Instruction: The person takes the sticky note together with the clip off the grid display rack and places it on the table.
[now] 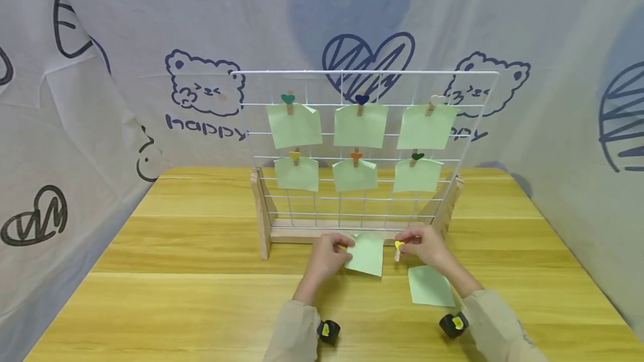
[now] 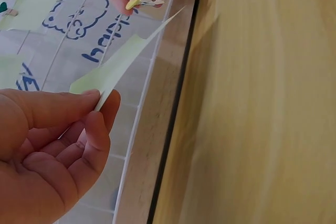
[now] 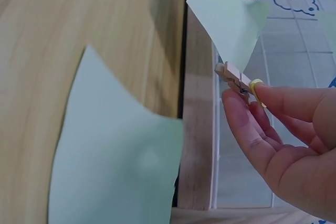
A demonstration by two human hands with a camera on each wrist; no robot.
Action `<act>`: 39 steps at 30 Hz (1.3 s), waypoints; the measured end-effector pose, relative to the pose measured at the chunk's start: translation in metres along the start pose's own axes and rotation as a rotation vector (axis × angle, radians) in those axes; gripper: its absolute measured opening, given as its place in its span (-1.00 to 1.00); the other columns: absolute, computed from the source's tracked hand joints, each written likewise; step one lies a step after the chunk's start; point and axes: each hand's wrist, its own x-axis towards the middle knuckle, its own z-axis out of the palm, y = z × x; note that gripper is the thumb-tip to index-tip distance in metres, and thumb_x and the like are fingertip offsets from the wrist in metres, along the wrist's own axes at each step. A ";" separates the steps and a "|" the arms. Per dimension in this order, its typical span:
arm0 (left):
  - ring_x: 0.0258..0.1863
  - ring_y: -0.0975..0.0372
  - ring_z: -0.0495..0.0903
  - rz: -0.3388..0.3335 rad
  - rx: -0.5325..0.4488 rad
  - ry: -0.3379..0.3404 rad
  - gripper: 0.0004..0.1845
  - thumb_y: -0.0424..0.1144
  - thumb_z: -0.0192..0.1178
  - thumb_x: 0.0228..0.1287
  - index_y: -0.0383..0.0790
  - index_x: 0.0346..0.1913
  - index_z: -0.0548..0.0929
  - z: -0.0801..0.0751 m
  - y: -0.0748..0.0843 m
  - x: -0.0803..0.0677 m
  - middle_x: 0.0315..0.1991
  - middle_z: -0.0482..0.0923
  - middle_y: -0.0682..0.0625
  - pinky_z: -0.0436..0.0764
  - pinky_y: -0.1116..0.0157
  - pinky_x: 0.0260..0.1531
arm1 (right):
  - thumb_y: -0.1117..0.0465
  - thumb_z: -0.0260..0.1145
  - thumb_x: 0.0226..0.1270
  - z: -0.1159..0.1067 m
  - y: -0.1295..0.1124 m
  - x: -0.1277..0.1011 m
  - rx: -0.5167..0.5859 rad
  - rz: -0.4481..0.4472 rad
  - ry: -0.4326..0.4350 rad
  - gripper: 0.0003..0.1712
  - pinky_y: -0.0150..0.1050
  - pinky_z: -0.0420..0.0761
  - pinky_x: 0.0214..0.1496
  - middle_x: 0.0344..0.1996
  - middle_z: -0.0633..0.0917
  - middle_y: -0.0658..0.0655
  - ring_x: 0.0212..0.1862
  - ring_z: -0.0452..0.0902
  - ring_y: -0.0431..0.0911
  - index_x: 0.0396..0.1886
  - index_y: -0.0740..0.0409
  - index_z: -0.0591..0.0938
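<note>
My left hand (image 1: 327,257) pinches a pale green paper note (image 1: 366,255) by its left edge, thumb against fingers, in front of the rack's base. To the right, my right hand (image 1: 425,246) holds a small wooden clothespin (image 3: 236,80) topped with a yellow heart (image 1: 399,244) between thumb and fingers. In the right wrist view the clothespin's tip appears close to the note's edge; whether they touch I cannot tell. A second green note (image 1: 431,286) lies on the table below my right hand. Behind stands a white wire grid rack (image 1: 364,73) in wooden feet (image 1: 261,214).
Several green notes hang on the grid in two rows, among them an upper middle note (image 1: 360,126), each under a heart clothespin. The wooden table (image 1: 176,272) extends around the rack. A printed cloth (image 1: 121,43) hangs behind and at the sides.
</note>
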 end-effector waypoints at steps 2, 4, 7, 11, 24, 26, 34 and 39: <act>-0.55 0.27 0.45 -0.011 0.001 -0.012 -0.82 -0.60 0.19 -0.05 -0.41 -0.32 0.62 0.003 -0.001 0.001 -0.37 0.56 -0.10 0.48 0.40 -0.60 | 0.56 0.25 0.00 -0.001 0.003 -0.001 -0.016 0.018 -0.007 -0.87 -0.39 0.55 -0.42 -0.40 0.59 0.24 -0.41 0.49 -0.08 -0.38 0.50 0.59; -0.55 0.27 0.44 -0.018 0.001 -0.024 -0.82 -0.61 0.19 -0.05 -0.42 -0.32 0.61 0.005 -0.001 0.001 -0.38 0.56 -0.10 0.48 0.40 -0.60 | 0.56 0.25 0.00 -0.002 0.005 -0.001 -0.023 0.036 -0.019 -0.88 -0.37 0.56 -0.42 -0.42 0.58 0.22 -0.42 0.49 -0.07 -0.39 0.51 0.59; -0.61 0.26 0.44 -0.028 -0.008 -0.038 -0.82 -0.63 0.18 -0.06 -0.44 -0.32 0.61 0.009 -0.001 0.002 -0.43 0.55 -0.12 0.47 0.41 -0.65 | 0.57 0.25 -0.02 -0.002 0.008 -0.001 -0.038 0.058 -0.033 -0.89 -0.35 0.58 -0.43 -0.47 0.58 0.19 -0.44 0.50 -0.09 -0.41 0.52 0.58; -0.70 0.24 0.43 -0.045 -0.018 -0.055 -0.80 -0.66 0.15 -0.09 -0.48 -0.33 0.59 0.013 -0.003 0.003 -0.52 0.53 -0.16 0.43 0.44 -0.72 | 0.58 0.25 -0.04 -0.001 0.012 -0.001 -0.056 0.075 -0.049 -0.90 -0.35 0.57 -0.44 -0.52 0.58 0.15 -0.47 0.49 -0.11 -0.43 0.52 0.57; -0.66 0.24 0.44 -0.112 0.004 -0.076 -0.79 -0.66 0.19 -0.13 -0.47 -0.33 0.60 0.025 -0.001 0.006 -0.56 0.50 -0.13 0.50 0.42 -0.63 | 0.54 0.27 -0.03 0.003 0.019 0.000 -0.180 0.097 -0.098 -0.95 -0.27 0.56 -0.47 -0.56 0.60 0.11 -0.50 0.51 -0.10 -0.49 0.43 0.60; -0.61 0.25 0.42 -0.113 0.022 -0.079 -0.79 -0.65 0.20 -0.13 -0.46 -0.34 0.61 0.027 -0.001 0.007 -0.54 0.49 -0.10 0.49 0.41 -0.60 | 0.55 0.25 -0.02 0.003 0.020 0.001 -0.149 0.116 -0.106 -0.95 -0.27 0.57 -0.48 -0.58 0.59 0.10 -0.52 0.53 -0.09 -0.48 0.46 0.59; -0.46 0.23 0.40 -0.114 0.087 -0.115 -0.78 -0.61 0.25 -0.14 -0.43 -0.33 0.61 0.029 -0.001 0.007 -0.46 0.49 -0.07 0.47 0.35 -0.45 | 0.54 0.25 -0.01 0.005 0.021 0.001 -0.133 0.144 -0.116 -0.96 -0.25 0.58 -0.51 -0.63 0.57 0.09 -0.56 0.54 -0.07 -0.49 0.49 0.57; -0.43 0.20 0.47 -0.103 0.108 -0.113 -0.81 -0.60 0.23 -0.08 -0.45 -0.31 0.60 0.029 0.002 0.006 -0.40 0.54 -0.12 0.51 0.36 -0.44 | 0.51 0.24 0.03 0.005 0.021 0.002 -0.145 0.155 -0.125 -0.96 -0.25 0.57 -0.53 -0.64 0.55 0.07 -0.57 0.52 -0.09 -0.51 0.49 0.56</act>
